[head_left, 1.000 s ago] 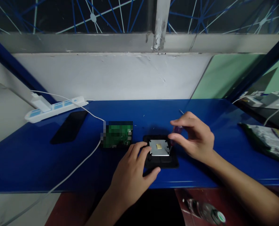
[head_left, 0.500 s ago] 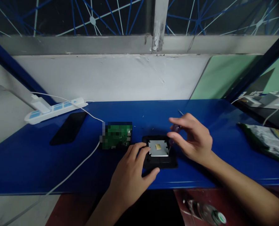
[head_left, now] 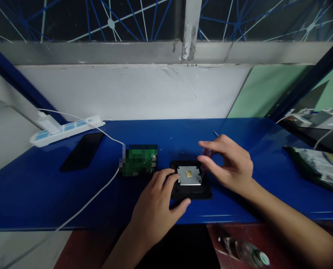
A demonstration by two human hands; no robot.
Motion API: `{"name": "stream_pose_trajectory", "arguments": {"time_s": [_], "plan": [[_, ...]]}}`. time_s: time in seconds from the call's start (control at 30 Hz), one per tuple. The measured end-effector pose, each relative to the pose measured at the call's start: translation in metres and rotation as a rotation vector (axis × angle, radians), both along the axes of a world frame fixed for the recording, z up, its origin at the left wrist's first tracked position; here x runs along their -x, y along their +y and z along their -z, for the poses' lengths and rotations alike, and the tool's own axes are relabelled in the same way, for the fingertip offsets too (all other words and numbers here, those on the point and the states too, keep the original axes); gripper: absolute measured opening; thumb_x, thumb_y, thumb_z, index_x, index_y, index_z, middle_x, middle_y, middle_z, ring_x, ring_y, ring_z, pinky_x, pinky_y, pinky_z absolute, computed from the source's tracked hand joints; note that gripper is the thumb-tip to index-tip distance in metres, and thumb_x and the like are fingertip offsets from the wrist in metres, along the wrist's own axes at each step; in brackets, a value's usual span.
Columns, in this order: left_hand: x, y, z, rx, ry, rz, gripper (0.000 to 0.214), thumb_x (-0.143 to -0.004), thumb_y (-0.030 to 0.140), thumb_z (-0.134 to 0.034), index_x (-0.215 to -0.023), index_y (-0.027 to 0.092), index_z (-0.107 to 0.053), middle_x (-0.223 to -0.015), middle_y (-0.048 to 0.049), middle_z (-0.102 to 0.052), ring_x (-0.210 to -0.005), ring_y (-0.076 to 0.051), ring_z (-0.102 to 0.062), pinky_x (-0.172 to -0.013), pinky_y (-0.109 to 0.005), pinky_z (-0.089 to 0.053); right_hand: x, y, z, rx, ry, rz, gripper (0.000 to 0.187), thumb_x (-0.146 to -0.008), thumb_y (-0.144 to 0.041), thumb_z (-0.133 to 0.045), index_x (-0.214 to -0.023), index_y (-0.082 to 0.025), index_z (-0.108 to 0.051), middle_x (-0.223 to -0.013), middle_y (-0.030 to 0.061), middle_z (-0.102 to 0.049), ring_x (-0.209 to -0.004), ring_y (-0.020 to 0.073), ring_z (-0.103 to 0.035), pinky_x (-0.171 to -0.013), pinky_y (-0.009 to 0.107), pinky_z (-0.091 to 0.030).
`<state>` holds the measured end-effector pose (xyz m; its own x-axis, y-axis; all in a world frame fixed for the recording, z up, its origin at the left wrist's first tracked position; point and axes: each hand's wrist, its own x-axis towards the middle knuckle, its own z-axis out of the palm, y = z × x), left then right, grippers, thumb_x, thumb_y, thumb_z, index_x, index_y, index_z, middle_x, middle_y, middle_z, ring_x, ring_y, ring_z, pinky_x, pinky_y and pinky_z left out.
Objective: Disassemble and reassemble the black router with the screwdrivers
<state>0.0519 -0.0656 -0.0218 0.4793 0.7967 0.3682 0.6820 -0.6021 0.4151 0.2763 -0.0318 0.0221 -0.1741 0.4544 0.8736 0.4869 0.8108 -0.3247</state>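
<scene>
A black plastic case point(head_left: 194, 192) lies on the blue table, with a silver metal plate point(head_left: 185, 180) inside it. A small gold square pad point(head_left: 189, 174) sits on the plate. My left hand point(head_left: 155, 205) rests at the case's left side, fingertips touching its edge and the plate, thumb spread out by the front edge. Between the thumb and fingers of my right hand point(head_left: 231, 164) is a screwdriver point(head_left: 208, 152) with a purplish see-through handle. It stands nearly upright over the plate's right edge; its tip is hard to make out.
Left of the case lies a green circuit board point(head_left: 141, 160), partly pixelated. Farther left are a black phone point(head_left: 82, 151), a white power strip point(head_left: 68, 130) and a white cable point(head_left: 90, 200). A foil packet point(head_left: 318, 166) lies at right; a bottle point(head_left: 247, 252) is below the table edge.
My right thumb and fingers have shifted slightly left, and the screwdriver handle has turned between them. My left hand and the case keep their places.
</scene>
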Motion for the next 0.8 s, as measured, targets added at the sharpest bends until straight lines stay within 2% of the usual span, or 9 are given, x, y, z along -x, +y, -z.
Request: {"name": "stream_pose_trajectory", "arguments": {"time_s": [0.1,0.2,0.3,0.47,0.57,0.63,0.73,0.8], "plan": [[0.0,0.0,0.0,0.0,-0.005,-0.002,0.048,-0.08,0.024,-0.074,-0.123,0.024,-0.052,-0.128,-0.0079,-0.059,-0.117,-0.03,-0.061,-0.098,-0.049,-0.056,-0.002,0.001,0.0,-0.019,-0.013,-0.021,0.038,-0.079,-0.015,-0.08,-0.114,-0.021,-0.069,-0.087,0.0037,-0.068,-0.071,0.0147,-0.059,-0.063,0.033,-0.051],[0.0,0.0,0.001,0.004,-0.007,-0.001,0.048,-0.08,0.024,-0.074,-0.122,0.024,-0.051,-0.128,-0.008,-0.058,-0.118,-0.029,-0.061,-0.098,-0.049,-0.055,-0.004,-0.002,0.001,0.044,-0.011,-0.07,0.028,-0.091,-0.018,-0.063,-0.119,-0.02,-0.067,-0.098,0.0075,-0.071,-0.081,0.0179,-0.065,-0.071,0.037,-0.055],[0.0,0.0,0.002,0.007,-0.006,-0.004,0.049,-0.08,0.024,-0.074,-0.123,0.024,-0.051,-0.128,-0.0082,-0.058,-0.118,-0.03,-0.06,-0.099,-0.049,-0.055,-0.004,-0.006,0.002,0.139,0.004,-0.087,0.041,-0.097,-0.012,-0.047,-0.134,-0.021,-0.061,-0.115,0.0091,-0.071,-0.085,0.0166,-0.071,-0.077,0.037,-0.058],[0.0,-0.001,0.001,0.002,-0.005,-0.003,0.048,-0.08,0.025,-0.074,-0.122,0.024,-0.051,-0.128,-0.0084,-0.058,-0.118,-0.03,-0.061,-0.098,-0.049,-0.056,-0.002,-0.009,0.004,0.167,0.027,-0.072,0.056,-0.095,-0.006,-0.046,-0.147,-0.025,-0.048,-0.128,0.0071,-0.07,-0.088,0.0149,-0.075,-0.078,0.033,-0.062],[0.001,0.0,0.001,0.0,-0.003,-0.006,0.047,-0.08,0.025,-0.074,-0.122,0.024,-0.052,-0.128,-0.0081,-0.059,-0.117,-0.03,-0.061,-0.098,-0.049,-0.056,0.0,-0.007,0.003,0.151,0.032,-0.062,0.059,-0.092,-0.004,-0.053,-0.146,-0.026,-0.05,-0.121,0.0064,-0.072,-0.086,0.0152,-0.074,-0.075,0.033,-0.062],[0.0,0.0,0.001,0.001,-0.005,-0.008,0.048,-0.08,0.025,-0.074,-0.122,0.024,-0.052,-0.128,-0.0076,-0.059,-0.117,-0.03,-0.061,-0.098,-0.048,-0.056,0.001,-0.005,0.002,0.123,0.031,-0.048,0.058,-0.088,-0.004,-0.061,-0.141,-0.027,-0.054,-0.108,0.0048,-0.074,-0.083,0.0156,-0.072,-0.072,0.034,-0.061],[0.0,0.0,0.001,-0.004,-0.006,-0.007,0.048,-0.08,0.025,-0.074,-0.122,0.024,-0.051,-0.127,-0.0075,-0.059,-0.116,-0.029,-0.062,-0.097,-0.047,-0.056,0.001,-0.001,-0.001,0.044,-0.008,-0.03,0.052,-0.081,-0.007,-0.072,-0.129,-0.025,-0.063,-0.087,0.0016,-0.068,-0.074,0.015,-0.063,-0.066,0.033,-0.056],[0.0,0.0,0.0,-0.007,-0.005,-0.006,0.048,-0.08,0.024,-0.074,-0.122,0.025,-0.05,-0.127,-0.0079,-0.059,-0.117,-0.029,-0.061,-0.096,-0.048,-0.056,-0.001,0.0,-0.002,0.004,-0.048,-0.024,0.044,-0.08,-0.01,-0.076,-0.121,-0.023,-0.066,-0.084,0.0016,-0.066,-0.071,0.0147,-0.058,-0.063,0.033,-0.053]]}}
